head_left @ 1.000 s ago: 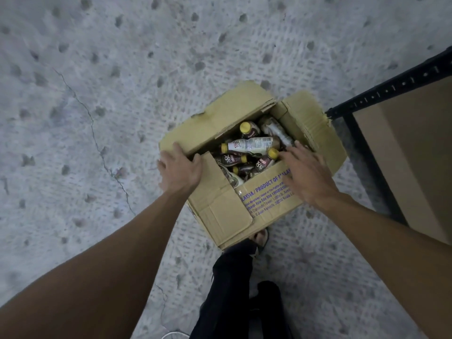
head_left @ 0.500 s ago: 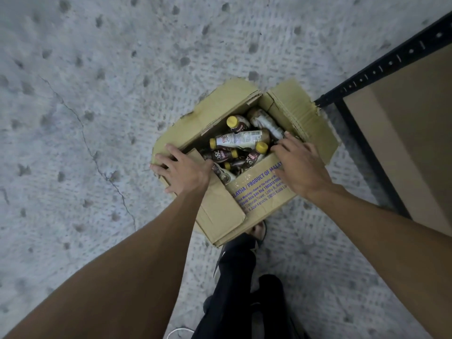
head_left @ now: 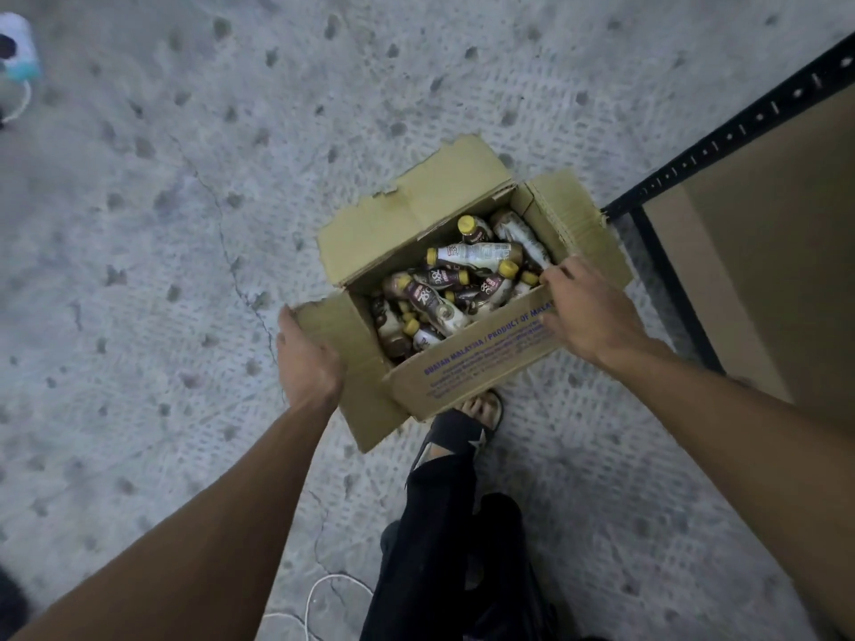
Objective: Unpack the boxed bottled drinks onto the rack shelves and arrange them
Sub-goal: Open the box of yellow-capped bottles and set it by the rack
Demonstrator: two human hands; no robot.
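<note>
An open cardboard box point(head_left: 481, 363) with purple print stands on the concrete floor. Inside it lie several brown-and-cream drink bottles point(head_left: 455, 289) with yellow caps, jumbled on their sides. My left hand point(head_left: 307, 358) holds the outer edge of the box's left flap point(head_left: 342, 344), which is folded outward; the flap hides the fingers. My right hand point(head_left: 587, 312) is at the right end of the near flap, fingers curled over its top edge, thumb beside the bottles. No bottle is in either hand. The rack point(head_left: 740, 131), with a black perforated frame and a brown shelf board, stands right of the box.
My sandalled foot point(head_left: 467, 427) and dark trouser leg are just below the box. A white cable point(head_left: 314, 599) lies on the floor near the bottom edge. A white and teal object point(head_left: 18, 53) sits at the far left. The floor is rough grey concrete with a crack.
My left hand moved from lying flat on the left flap to its outer edge, and that flap now lies folded outward. The near flap stands opened, exposing more bottles. My right hand stayed at the right end.
</note>
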